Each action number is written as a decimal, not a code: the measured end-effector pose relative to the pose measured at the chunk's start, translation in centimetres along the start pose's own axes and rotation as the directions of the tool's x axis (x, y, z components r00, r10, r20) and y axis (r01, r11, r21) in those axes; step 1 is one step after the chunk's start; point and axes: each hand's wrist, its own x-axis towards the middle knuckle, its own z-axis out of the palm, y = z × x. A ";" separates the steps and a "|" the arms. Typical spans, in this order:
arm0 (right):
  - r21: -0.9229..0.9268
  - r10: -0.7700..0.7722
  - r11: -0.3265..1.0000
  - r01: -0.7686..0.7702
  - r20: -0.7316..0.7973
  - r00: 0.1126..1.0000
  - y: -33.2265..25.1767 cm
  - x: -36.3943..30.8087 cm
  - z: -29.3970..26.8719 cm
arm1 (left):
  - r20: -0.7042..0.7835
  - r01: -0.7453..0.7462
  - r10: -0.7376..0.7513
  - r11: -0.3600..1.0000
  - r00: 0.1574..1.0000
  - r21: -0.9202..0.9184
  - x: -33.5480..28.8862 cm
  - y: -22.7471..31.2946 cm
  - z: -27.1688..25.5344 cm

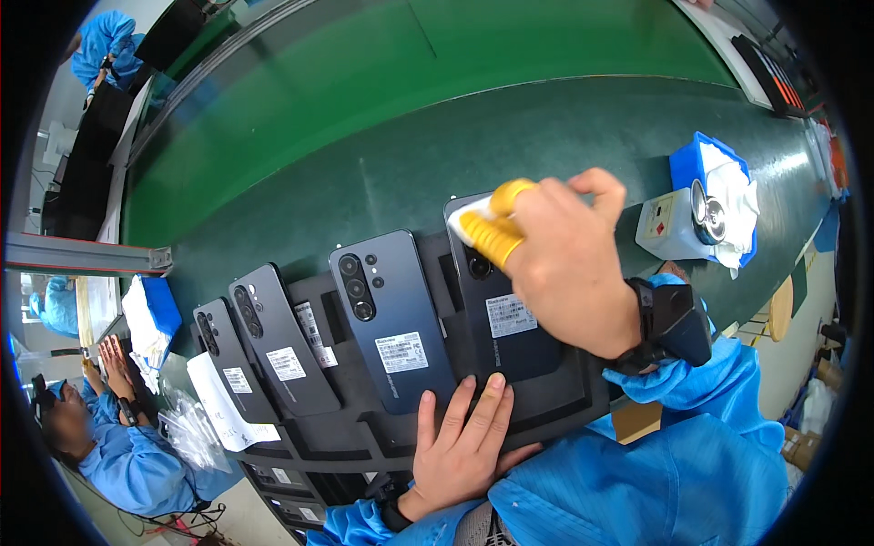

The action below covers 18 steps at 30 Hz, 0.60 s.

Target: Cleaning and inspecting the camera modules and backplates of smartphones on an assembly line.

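Note:
My right hand (569,268), with yellow finger cots (492,238) on its fingers, pinches a small white cloth (462,225). The cloth presses on the upper back of the rightmost dark smartphone (510,350), beside its camera lenses. Fingers spread flat, my left hand (460,446) rests at the lower end of that phone, next to the blue-black smartphone (382,309). Two more smartphones lie to the left, a grey one (287,341) and a dark one (232,355). All lie back up, with white labels, on a black tray (337,441).
On the right stand a white bottle with a metal top (669,223) and a blue bin (687,166) of white cloths. Another blue bin (164,305) is on the left, near a paper sheet (218,405) and clear plastic bags (193,432). A person in blue (137,460) sits at left.

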 end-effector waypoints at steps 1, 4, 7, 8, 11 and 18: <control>0.086 -0.031 0.996 0.032 -0.006 0.999 -0.3 -0.3 -0.1 | 0.003 -0.003 0.003 1.000 1.000 -0.004 0.1 0.1 0.0; 0.220 -0.010 0.975 -0.023 0.145 0.989 0.6 0.2 -0.1 | -0.003 0.007 -0.007 1.000 1.000 0.005 0.0 -0.1 -0.1; 0.253 0.020 0.966 -0.059 0.156 0.988 1.2 0.3 -0.6 | -0.001 0.019 -0.019 1.000 1.000 -0.022 0.0 -0.3 -0.1; 0.229 0.041 0.970 -0.078 0.162 0.986 1.3 0.1 -0.7 | -0.007 0.014 -0.014 1.000 1.000 -0.017 0.0 -0.2 -0.1; 0.156 0.080 0.982 -0.103 0.150 0.986 0.3 -0.4 -1.6 | -0.004 0.015 -0.015 1.000 1.000 -0.008 0.1 -0.2 -0.2; 0.076 -0.019 0.997 0.017 0.036 0.999 0.4 0.8 0.6 | 0.006 0.008 -0.008 1.000 1.000 -0.007 0.2 -0.1 -0.2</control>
